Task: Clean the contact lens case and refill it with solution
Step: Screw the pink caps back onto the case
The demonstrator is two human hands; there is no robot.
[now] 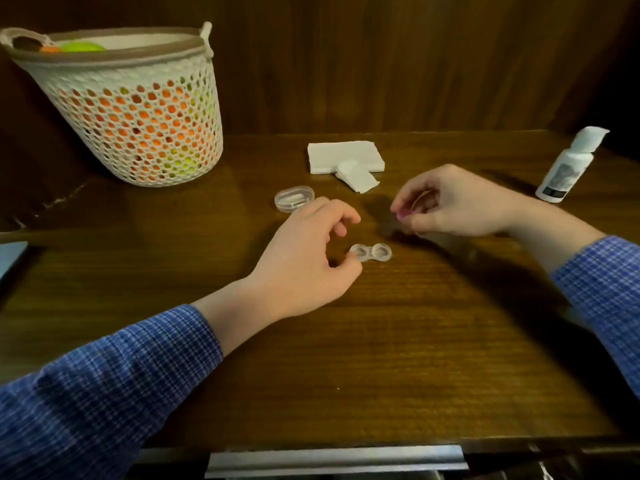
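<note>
Basket (138, 109): sitting in the upper left of the frame, a white lattice one showing orange and green things through its holes.
Left hand (304, 258): hovering low at centre frame, its fingers (346, 221) curling loosely while the thumb tip is touching the left end of the case, steadying it; not really gripping it, as far as I can see.
Oval box (294, 198): lying just behind the left hand, clear plastic, with something pale inside.
Lens case (371, 252): resting flat on the counter (398, 358) at the middle of the frame, both wells facing up and uncapped; whether they are holding liquid I cannot tell.
Tissues (344, 156): lying folded at upper centre, one smaller piece overlapping the front edge.
Right hand (450, 206): hanging right of centre, pinching a small pinkish thing, probably a cap.
Solution bottle (568, 164): standing at the far right, tilted in the wide view, apart from both hands.
Progress: looking early; caps seemingly coming off, with wiping and refilling both still waiting to be done.
</note>
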